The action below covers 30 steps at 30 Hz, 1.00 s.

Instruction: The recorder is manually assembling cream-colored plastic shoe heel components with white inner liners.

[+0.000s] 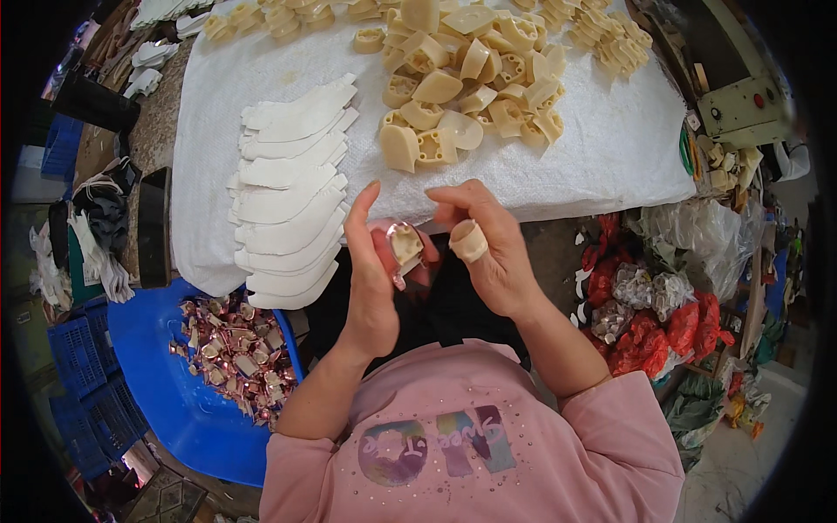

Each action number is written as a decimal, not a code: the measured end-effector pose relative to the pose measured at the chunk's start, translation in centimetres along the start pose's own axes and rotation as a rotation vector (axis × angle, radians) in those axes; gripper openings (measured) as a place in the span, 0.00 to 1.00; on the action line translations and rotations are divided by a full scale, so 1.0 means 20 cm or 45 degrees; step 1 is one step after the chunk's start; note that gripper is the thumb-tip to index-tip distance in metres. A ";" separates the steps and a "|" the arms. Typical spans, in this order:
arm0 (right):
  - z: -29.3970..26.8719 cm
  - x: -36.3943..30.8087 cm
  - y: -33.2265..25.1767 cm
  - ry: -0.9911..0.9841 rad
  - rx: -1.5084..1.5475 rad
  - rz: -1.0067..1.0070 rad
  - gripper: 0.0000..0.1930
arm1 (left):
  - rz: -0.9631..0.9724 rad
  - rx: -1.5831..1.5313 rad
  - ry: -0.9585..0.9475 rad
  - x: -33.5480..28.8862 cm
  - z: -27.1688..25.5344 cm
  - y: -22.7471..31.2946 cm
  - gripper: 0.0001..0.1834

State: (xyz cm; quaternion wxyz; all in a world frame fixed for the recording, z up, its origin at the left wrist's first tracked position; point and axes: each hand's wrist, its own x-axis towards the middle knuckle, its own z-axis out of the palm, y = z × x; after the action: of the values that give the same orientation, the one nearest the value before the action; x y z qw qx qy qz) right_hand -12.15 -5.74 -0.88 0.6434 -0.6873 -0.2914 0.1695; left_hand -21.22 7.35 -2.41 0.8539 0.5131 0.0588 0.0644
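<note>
Head view: left hand (pixel 373 270) grips a small cream plastic heel piece partly wrapped in shiny pink foil (pixel 405 246), held just off the white-covered table's (pixel 610 148) near edge. Right hand (pixel 490 244), fingers curled with a taped thumb, pinches at the foil. Round blue plastic tub (pixel 166 392) at lower left holds a heap of foil-wrapped pieces (pixel 228 349).

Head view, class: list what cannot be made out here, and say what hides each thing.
- Small cream piece in the left hand: its lower part is covered by the palm and a shiny wrap.
- Right hand: a thumb cover hides the thumb tip.
- Cream block pile: cut off by the top edge.
- Blue tub contents: too small to identify singly.
</note>
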 end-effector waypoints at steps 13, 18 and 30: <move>-0.01 -0.01 0.03 -0.045 0.556 0.293 0.11 | 0.194 0.789 -0.007 -0.01 -0.04 0.06 0.26; -0.10 0.05 0.09 -0.348 0.608 0.390 0.10 | 0.300 1.039 -0.024 0.01 0.02 0.15 0.23; -0.08 -0.01 0.07 -0.185 0.492 0.143 0.08 | 0.612 1.264 0.026 0.04 0.06 0.10 0.24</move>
State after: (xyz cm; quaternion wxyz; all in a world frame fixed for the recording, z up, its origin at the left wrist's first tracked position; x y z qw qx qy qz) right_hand -11.12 -7.09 -2.05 0.7301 -0.5523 -0.2605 0.3068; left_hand -20.36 7.47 -0.11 0.4702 0.8524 -0.0283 0.2270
